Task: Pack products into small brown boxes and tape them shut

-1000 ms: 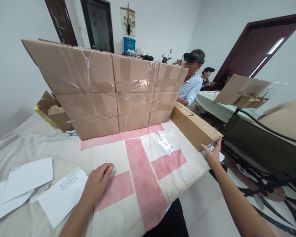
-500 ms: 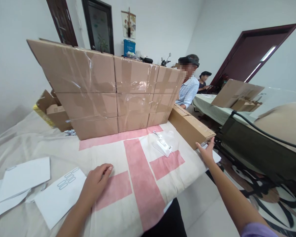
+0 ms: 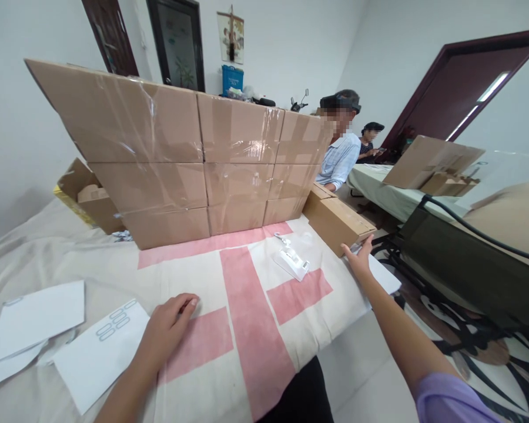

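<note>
1. At the near end of the long brown carton [image 3: 341, 226], on the right side of the cloth-covered surface [image 3: 260, 323], the person's right hand [image 3: 359, 254] is spread, thumb on one side of the end face and fingers on the other.
2. Just beyond that carton, farther from the right hand, lies another brown carton [image 3: 324, 191]; whether the two touch cannot be told. A person in a light shirt [image 3: 341, 157] is near its far end.
3. Well to the left of the right hand, the left hand [image 3: 170, 323] rests on the cloth, half-curled; nothing shows in it, and whether its fingertips meet is hidden. Just beside its wrist lies a white printed card [image 3: 103, 349].
4. The step in hand looks like guiding or pushing the near carton endwise, with the right hand alone doing the work.
5. Any further shift would call for level pressure on the end face, so that the carton does not swing toward the white plastic item [image 3: 293, 263] left of the right hand or off the edge at its right.
6. The white sheets [image 3: 384, 276] under and beside the right hand could snag, so the palm would best stay clear of them.
</note>
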### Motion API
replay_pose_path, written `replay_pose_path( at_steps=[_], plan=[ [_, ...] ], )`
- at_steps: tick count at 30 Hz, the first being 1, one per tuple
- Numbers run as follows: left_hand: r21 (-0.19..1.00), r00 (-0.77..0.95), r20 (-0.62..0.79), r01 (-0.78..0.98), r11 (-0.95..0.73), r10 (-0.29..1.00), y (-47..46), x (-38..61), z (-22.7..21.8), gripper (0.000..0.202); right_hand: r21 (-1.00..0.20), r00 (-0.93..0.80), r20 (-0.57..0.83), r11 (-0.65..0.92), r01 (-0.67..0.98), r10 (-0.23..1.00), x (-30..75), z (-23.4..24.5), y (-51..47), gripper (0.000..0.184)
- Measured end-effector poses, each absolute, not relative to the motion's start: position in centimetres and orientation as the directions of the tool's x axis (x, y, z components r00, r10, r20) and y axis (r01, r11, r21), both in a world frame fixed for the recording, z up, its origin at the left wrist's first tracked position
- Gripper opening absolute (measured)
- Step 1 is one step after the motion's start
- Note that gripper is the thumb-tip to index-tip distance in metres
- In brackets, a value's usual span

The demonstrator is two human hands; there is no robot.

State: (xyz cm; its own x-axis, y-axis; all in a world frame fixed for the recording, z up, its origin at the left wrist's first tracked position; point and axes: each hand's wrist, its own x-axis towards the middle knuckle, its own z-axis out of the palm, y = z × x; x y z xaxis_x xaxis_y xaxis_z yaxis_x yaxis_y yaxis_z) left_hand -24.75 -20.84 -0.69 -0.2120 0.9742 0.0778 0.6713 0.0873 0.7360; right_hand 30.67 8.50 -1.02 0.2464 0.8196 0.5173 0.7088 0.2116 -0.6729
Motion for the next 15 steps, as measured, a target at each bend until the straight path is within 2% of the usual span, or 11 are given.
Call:
replay_pose_path(
  at_steps=[8, 15],
  plan=[
    [0.752, -0.221, 0.054, 0.651, 0.106, 0.974, -21.0, -24.9, -0.5, 0.047, -0.716, 0.292, 0.422, 0.118, 0.688, 0.858, 27.9, -0.3, 10.2, 0.134],
    [0.752, -0.234, 0.040, 0.647, 0.125, 0.971, -20.9, -25.2, -0.7, 0.049, -0.631, 0.330, 0.309, -0.068, 0.773, 0.892, 25.9, 0.6, 10.0, 0.146]
  ],
)
